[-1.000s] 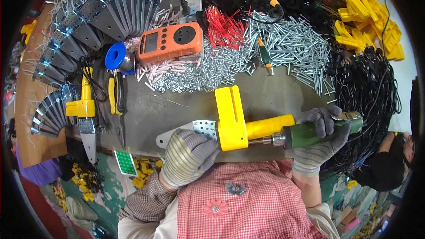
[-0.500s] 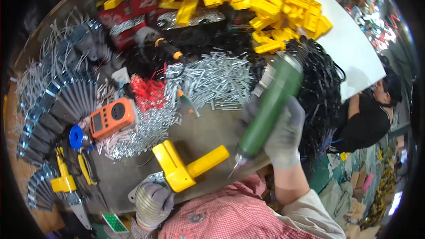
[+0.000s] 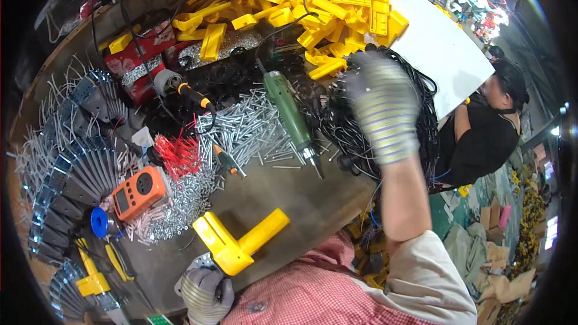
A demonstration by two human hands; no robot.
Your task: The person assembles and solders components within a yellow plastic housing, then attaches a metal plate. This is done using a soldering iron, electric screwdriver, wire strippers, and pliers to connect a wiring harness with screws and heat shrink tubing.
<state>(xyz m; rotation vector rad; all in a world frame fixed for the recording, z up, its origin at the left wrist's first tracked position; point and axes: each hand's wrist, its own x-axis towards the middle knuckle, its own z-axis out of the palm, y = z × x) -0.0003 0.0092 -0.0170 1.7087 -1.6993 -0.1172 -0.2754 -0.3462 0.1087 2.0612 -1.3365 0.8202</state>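
Note:
In a striped work glove, my left hand (image 3: 207,296) is closed on the metal plate at the lower end of a yellow plastic housing (image 3: 227,251), whose round arm points up to the right. My right hand (image 3: 384,99), gloved too, reaches over a heap of black cables (image 3: 349,138); its fingers are smeared by motion, so a hold cannot be made out. A green electric screwdriver (image 3: 288,108) lies by itself, its bit toward me, across a spread of loose silver screws (image 3: 247,129).
Yellow plastic parts (image 3: 325,15) are piled at the back beside a white board (image 3: 445,54). On the left lie an orange meter (image 3: 139,194), a blue spool (image 3: 100,222), pliers (image 3: 118,260) and stacked grey metal-ended pieces (image 3: 90,159). A co-worker (image 3: 481,132) sits at the right.
The green electric screwdriver has left my right hand and now rests on the screws. That hand has moved up and away over the black cables. My left hand keeps hold of the yellow housing.

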